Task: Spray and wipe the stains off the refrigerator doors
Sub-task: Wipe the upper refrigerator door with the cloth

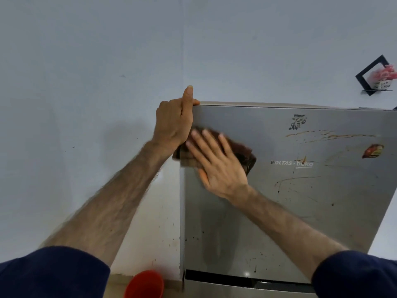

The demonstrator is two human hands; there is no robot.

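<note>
We wiped the upper refrigerator door.
Our right hand pressed the brown cloth flat, fingers spread; our left hand gripped the door's eleven-o'clock corner; stains, slightly blurred, lay toward two o'clock.

The left hand grips the top left corner of the fridge door, thumb up. Just right of its fingers, the right hand lies flat on a cloth against the door. Stains lie well right of those fingertips. A bucket sits far below, left of the fridge.
</note>
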